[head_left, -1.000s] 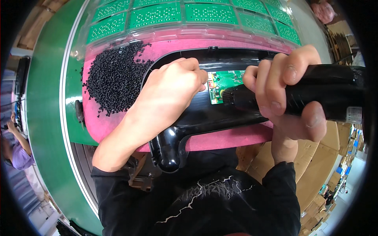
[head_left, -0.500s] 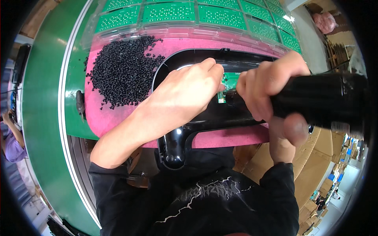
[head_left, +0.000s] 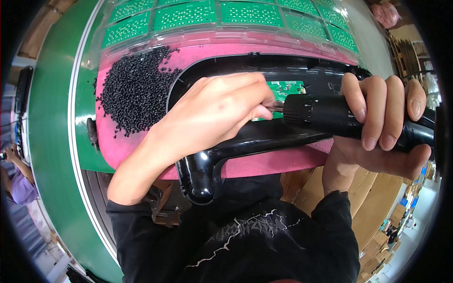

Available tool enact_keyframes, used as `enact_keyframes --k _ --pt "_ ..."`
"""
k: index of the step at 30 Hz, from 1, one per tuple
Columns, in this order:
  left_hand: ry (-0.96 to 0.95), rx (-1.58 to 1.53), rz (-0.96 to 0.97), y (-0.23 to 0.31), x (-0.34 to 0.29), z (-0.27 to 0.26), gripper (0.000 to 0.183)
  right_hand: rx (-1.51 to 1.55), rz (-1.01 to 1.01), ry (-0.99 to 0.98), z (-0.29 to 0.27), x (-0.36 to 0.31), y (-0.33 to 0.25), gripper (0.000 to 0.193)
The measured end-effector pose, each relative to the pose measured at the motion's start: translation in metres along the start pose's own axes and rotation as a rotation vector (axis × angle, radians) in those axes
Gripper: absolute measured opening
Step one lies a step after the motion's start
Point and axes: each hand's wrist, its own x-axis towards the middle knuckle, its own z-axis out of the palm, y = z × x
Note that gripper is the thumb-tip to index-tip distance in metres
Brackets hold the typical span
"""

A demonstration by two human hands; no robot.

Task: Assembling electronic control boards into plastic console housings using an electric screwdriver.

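My right hand point(head_left: 377, 115) is wrapped round a black electric screwdriver point(head_left: 318, 111) with a ribbed collar, its bit pointing left. At the bit's end, the thumb and forefinger of my left hand point(head_left: 219, 104) are pinched together; whatever sits between them is too small to make out. Both are over a green circuit board point(head_left: 289, 87), partly hidden by my fingers and the tool. That board lies inside a long black plastic housing point(head_left: 264, 140) with a rounded rim and a short arm extending toward me.
A heap of small black screws point(head_left: 134, 92) covers the left of the pink mat point(head_left: 264, 165). Behind it, clear plastic trays point(head_left: 226, 37) hold several green circuit boards point(head_left: 250, 14). A green tabletop point(head_left: 52, 127) runs along the left. Cardboard point(head_left: 349, 198) is at lower right.
My right hand has moved right and loosened from a tight grip, baring the screwdriver's collar. The screwdriver has lifted and swung into clearer view. My left hand's fingers now meet at the bit.
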Motion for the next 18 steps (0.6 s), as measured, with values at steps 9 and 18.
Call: enact_keyframes --k 9,18 --pt "-0.107 0.128 -0.133 0.007 0.005 0.0 0.072 -0.504 0.142 0.013 -0.03 0.003 -0.038 0.042" --pt "-0.207 0.24 -0.179 0.011 0.001 0.003 0.084 -0.444 0.089 0.0 -0.043 -0.01 -0.021 0.042"
